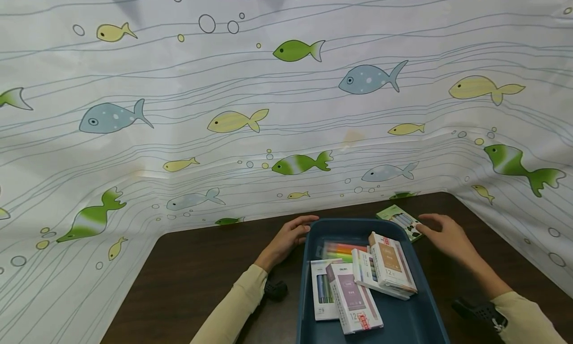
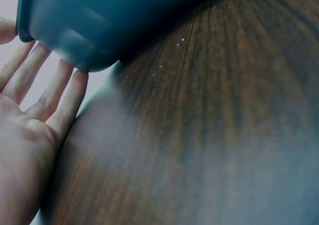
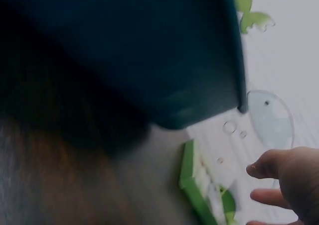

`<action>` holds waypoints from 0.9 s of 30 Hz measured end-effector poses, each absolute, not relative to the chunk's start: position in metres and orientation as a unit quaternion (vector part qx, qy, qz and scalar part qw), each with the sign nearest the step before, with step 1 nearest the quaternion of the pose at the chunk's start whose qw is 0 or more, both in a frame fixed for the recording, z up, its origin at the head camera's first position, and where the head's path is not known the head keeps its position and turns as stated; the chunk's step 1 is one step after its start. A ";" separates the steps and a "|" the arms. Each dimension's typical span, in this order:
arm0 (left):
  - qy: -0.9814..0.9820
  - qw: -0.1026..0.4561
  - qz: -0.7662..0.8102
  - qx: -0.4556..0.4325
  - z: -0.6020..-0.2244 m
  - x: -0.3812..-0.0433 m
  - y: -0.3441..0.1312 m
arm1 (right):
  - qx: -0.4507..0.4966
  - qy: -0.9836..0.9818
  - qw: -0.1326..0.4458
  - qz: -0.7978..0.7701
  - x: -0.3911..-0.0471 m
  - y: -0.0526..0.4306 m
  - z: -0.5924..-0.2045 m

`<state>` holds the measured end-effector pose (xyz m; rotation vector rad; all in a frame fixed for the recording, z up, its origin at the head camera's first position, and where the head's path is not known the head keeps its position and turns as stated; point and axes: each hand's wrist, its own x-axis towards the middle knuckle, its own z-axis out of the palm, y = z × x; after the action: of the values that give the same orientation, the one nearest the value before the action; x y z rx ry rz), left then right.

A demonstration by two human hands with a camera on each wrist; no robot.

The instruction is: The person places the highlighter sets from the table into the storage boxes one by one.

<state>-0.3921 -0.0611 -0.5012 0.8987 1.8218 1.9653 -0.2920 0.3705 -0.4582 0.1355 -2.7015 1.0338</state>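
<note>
My left hand (image 1: 284, 240) is at the far left corner of a dark blue plastic tray (image 1: 409, 321). In the left wrist view its extended fingers (image 2: 49, 93) touch the tray's outer wall, and the thumb is up by the rim. Beyond the tray's far right corner lies a flat green box (image 1: 396, 217) with a row of pens pictured or showing on its face. My right hand (image 1: 449, 238) is beside that box, fingers spread and thumb close to its right edge. The right wrist view shows a gap between these fingers and the green box (image 3: 189, 177).
Inside the tray are a white box with a purple panel (image 1: 351, 294), one with a tan panel (image 1: 390, 258), two white pen boxes, and a clear pack of bright orange-to-green sticks (image 1: 342, 249). A fish-print sheet (image 1: 241, 85) rises behind the dark wooden table (image 1: 179, 284).
</note>
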 end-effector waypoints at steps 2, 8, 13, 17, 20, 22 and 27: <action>0.637 0.156 0.686 0.315 -0.501 -0.392 -0.061 | 0.042 -0.930 0.120 0.344 -0.296 0.376 -0.467; 0.637 0.154 0.686 0.318 -0.501 -0.391 -0.061 | 0.073 -0.944 0.131 0.295 -0.305 0.378 -0.490; 0.634 0.154 0.688 0.317 -0.502 -0.393 -0.060 | 0.077 -0.957 0.125 0.252 -0.310 0.373 -0.497; 0.633 0.153 0.690 0.318 -0.501 -0.393 -0.060 | 0.082 -0.956 0.128 0.252 -0.310 0.369 -0.494; 0.632 0.153 0.689 0.319 -0.502 -0.393 -0.060 | 0.088 -0.949 0.138 0.268 -0.309 0.368 -0.490; 0.632 0.154 0.689 0.319 -0.502 -0.393 -0.060 | 0.087 -0.944 0.143 0.284 -0.307 0.367 -0.488; 0.631 0.155 0.689 0.321 -0.502 -0.393 -0.060 | 0.080 -0.932 0.165 0.312 -0.302 0.365 -0.481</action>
<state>-0.3926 -0.0597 -0.5021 0.9189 1.8084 1.9752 -0.3018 0.3651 -0.4814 0.2272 -2.6564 0.8905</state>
